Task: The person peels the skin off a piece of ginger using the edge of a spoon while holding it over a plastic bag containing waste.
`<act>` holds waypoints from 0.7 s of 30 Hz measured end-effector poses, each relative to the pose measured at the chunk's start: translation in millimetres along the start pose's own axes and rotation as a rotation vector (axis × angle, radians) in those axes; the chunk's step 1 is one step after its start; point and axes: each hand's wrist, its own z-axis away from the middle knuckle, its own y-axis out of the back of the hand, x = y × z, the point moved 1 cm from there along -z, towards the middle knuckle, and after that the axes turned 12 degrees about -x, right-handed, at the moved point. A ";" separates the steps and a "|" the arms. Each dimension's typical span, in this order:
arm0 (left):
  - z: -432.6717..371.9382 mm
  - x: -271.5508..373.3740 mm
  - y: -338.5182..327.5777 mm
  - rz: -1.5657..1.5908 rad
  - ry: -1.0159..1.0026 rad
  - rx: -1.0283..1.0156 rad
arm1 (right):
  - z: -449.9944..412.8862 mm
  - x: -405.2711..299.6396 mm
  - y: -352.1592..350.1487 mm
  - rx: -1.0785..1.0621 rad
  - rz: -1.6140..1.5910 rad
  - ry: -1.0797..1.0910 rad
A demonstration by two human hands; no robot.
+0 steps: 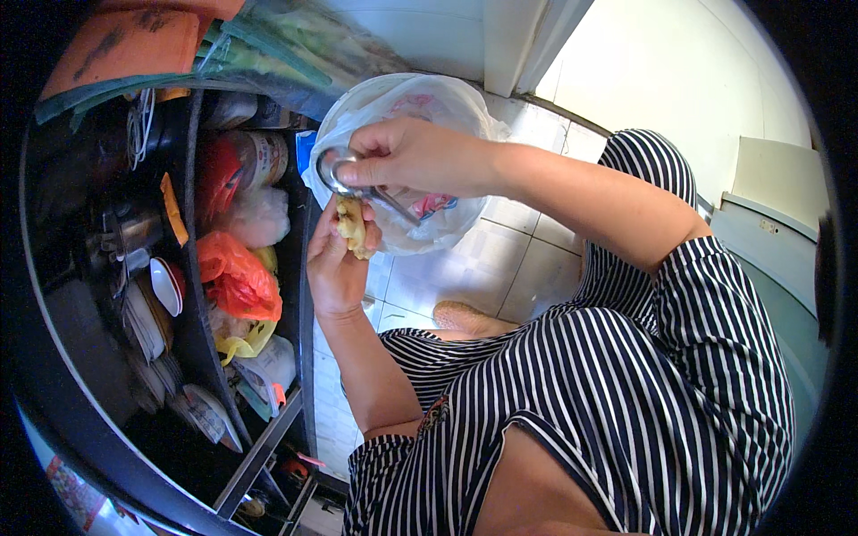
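Observation:
In my left hand (343, 271) is a knobby, pale yellow piece of ginger root (351, 228), gripped between thumb and fingers. My right hand (395, 155) is just above it, closed on a shiny metal hand tool (402, 206) with a curved loop at one end, which looks like a peeler. The tool's lower part meets or overlaps the top of the ginger; exact contact cannot be told. Below both hands stands a round bin (365, 87) lined with a translucent white plastic bag (462, 107). Pink and red printed patches show in the bag.
On the left, a dark open cabinet (308, 321) holds plates (141, 321), a white spoon (166, 287), a red plastic bag (241, 275) and other bags. Orange and green items (127, 47) lie on its top. Tiled floor (456, 261) and a bare foot (469, 318) show beyond the bin.

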 end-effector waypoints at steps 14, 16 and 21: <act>-6.2 -11.5 -10.8 0.037 0.028 0.167 | -12.2 29.0 -3.8 0.191 0.145 0.059; -8.7 -19.7 -12.4 -0.534 0.065 0.299 | -4.8 26.2 -3.9 0.172 0.119 -0.015; -11.9 -22.5 -12.7 -0.483 0.019 0.340 | -15.5 45.2 1.3 0.272 0.342 0.090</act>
